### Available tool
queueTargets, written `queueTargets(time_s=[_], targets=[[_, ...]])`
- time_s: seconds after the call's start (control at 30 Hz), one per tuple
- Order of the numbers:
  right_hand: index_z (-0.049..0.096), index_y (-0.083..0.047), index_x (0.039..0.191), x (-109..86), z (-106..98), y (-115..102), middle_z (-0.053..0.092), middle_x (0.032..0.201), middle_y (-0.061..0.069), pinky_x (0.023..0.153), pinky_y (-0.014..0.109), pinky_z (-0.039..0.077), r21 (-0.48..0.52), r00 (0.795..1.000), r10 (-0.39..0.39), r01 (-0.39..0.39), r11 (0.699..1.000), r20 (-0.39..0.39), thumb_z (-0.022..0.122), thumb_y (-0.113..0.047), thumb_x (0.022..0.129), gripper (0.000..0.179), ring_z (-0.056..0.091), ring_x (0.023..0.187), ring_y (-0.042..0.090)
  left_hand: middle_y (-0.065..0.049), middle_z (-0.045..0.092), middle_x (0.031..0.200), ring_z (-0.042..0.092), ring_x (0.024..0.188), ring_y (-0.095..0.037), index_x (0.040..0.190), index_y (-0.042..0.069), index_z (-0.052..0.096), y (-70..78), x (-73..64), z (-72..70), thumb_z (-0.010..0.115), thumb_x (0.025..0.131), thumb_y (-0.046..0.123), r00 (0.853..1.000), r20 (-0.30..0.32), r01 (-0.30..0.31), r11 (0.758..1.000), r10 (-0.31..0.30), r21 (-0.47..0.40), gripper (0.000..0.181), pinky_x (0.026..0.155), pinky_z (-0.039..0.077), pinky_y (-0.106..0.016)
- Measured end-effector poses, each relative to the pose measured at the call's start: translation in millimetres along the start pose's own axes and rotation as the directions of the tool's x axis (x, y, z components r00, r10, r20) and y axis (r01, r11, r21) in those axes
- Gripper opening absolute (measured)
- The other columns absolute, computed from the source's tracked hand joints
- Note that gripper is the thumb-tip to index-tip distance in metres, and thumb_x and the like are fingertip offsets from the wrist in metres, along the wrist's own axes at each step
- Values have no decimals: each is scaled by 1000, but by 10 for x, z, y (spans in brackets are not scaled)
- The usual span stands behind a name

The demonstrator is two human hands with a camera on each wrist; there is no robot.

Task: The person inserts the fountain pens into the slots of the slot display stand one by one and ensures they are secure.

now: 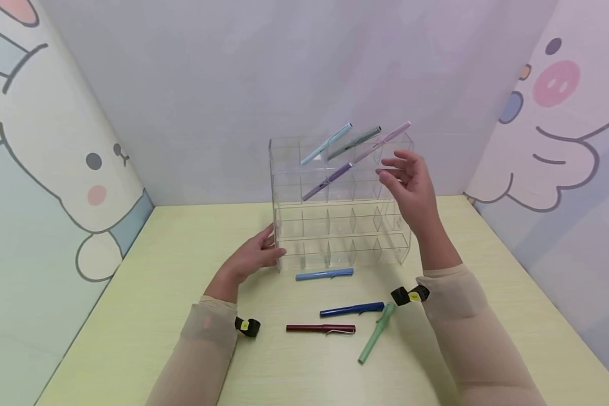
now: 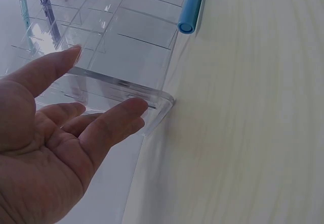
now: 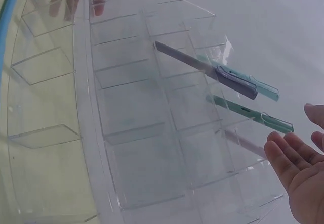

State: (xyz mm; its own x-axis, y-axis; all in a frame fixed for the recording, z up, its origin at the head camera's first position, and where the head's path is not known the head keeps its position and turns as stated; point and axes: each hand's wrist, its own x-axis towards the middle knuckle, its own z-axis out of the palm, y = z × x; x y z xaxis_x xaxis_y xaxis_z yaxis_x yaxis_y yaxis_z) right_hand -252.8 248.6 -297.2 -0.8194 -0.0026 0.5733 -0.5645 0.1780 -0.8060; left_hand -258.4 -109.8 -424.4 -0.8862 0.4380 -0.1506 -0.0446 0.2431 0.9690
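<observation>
A clear acrylic pen rack (image 1: pixel 341 225) with tiered compartments stands on the table. Its top tier holds a light blue pen (image 1: pixel 326 144), a grey-green pen (image 1: pixel 352 144) and a pink pen (image 1: pixel 396 132), all leaning; a purple pen (image 1: pixel 327 181) leans one tier lower. My left hand (image 1: pixel 251 256) is at the rack's lower left side, with extended fingers against the side panel (image 2: pixel 121 85). Beside the upper right of the rack, my right hand (image 1: pixel 411 189) holds nothing, its fingers loosely bent. In the right wrist view, its fingertips are close to the pink pen (image 3: pixel 245 143).
On the table (image 1: pixel 182 248), a blue pen (image 1: pixel 325 274) lies along the rack's front. Nearer me are a dark blue pen (image 1: pixel 352 309), a dark red pen (image 1: pixel 312 328) and a green pen (image 1: pixel 373 341). Walls with cartoon animals stand left and right.
</observation>
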Motion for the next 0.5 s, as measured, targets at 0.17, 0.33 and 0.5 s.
queueTargets(time_s=[0.17,0.33,0.5], targets=[[44,-14,138,-178,-88,18,60,125,7,90,18,51,13,1000,-19,19,1000,-8,63,-11,96,46,64,111,13,-9,29,160,53,131,-23,159,32,9,7,-3,4,65,96,24,1000,-3,2,1000,-2,4,84,105,46,-45],[45,-11,137,-345,-159,32,61,123,6,90,18,52,35,999,-43,44,998,-28,62,-6,96,45,65,110,13,-9,29,161,54,130,-23,159,32,9,4,0,-2,64,96,23,1000,-9,7,1000,-7,11,84,106,45,-45],[44,-6,137,-459,-205,36,62,122,7,90,18,52,67,998,-61,63,996,-29,61,-3,95,45,66,109,14,-9,30,160,54,130,-23,159,33,9,-6,4,2,65,96,23,1000,-11,12,1000,-12,10,84,106,45,-45]])
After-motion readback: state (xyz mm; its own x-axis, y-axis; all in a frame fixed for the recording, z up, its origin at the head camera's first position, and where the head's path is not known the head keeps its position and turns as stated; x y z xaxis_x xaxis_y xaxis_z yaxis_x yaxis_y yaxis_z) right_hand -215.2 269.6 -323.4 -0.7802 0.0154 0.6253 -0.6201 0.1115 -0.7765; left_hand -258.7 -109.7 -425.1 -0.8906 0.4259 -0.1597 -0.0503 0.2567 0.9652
